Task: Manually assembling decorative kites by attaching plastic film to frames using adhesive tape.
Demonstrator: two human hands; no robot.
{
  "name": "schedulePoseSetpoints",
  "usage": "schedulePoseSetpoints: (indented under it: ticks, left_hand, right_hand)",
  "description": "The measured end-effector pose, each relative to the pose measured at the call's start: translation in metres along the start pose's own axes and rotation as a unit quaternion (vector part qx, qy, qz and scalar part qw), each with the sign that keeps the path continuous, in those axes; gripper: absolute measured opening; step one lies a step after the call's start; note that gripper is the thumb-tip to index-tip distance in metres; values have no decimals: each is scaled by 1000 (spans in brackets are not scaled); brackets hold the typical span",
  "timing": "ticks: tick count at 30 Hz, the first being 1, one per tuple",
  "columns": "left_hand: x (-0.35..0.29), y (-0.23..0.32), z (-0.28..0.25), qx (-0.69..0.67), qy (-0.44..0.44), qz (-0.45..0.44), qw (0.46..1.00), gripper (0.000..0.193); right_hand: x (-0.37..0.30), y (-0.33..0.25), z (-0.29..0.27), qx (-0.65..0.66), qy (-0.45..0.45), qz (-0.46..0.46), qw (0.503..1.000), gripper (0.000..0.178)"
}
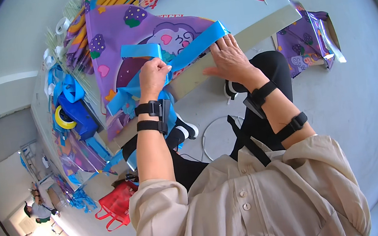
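My left hand [152,78] is closed in a pinch on a shiny blue ribbon [197,47]. One short length of the ribbon sticks out leftward above the fist, and more of it hangs below the hand. From the fist, a wide band slants up to the right, to a folded end at the fingertips of my right hand [229,60]. That hand lies flat, fingers stretched, at the table edge. Beneath the ribbon is a purple printed sheet [114,30] with strawberries, hearts and stars; its part under my left hand is hidden.
A pale table [262,26] bears a pile of folded purple and orange sheets [79,46]. At its left lie a blue tape dispenser [80,116] and loose blue ribbon [71,89]. An open box [333,29] with purple sheets stands right. A red bag [117,203] and a person [40,209] are lower left.
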State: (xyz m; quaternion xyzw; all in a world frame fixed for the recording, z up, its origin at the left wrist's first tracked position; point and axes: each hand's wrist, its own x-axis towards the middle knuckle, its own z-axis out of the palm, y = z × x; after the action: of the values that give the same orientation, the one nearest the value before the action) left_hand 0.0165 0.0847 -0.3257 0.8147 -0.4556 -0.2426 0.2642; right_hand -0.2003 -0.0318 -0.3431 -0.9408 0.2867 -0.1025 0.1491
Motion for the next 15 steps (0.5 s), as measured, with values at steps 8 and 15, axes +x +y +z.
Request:
schedulePoseSetpoints:
  ticks: [8,15]
  left_hand:
    - [-7,3,9,41,60,20,997,17]
    - [-9,-5,7,31,56,54,996,21]
  right_hand:
    - [-7,28,-20,170,-24,-84,982,36]
    - [30,10,6,29,80,-44,995,51]
